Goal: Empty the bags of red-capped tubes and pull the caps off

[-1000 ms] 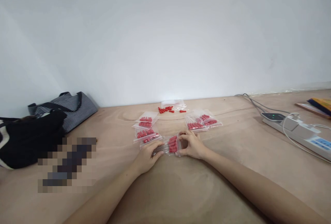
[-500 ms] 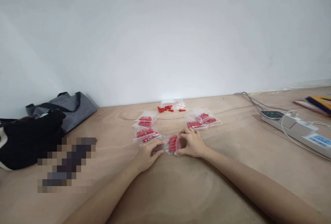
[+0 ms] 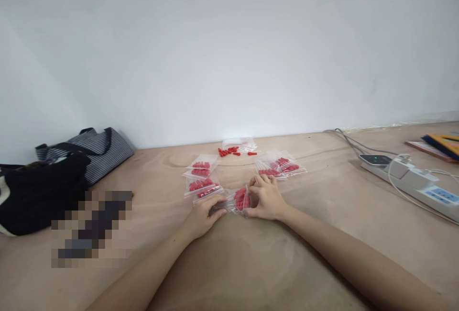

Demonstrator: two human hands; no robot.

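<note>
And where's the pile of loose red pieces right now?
In the head view, the pile of loose red pieces is on the far side of the table, in the middle, just in front of the pale plastic packaging near the wall.

No wording, brand or number is coming out readable anywhere. The strip at the right is carrying a blue panel with pale marks, which are showing too small to make out. On the strip's far end, a device is displaying tiny green lights on its dark top, their shapes blurring past reading.
</note>
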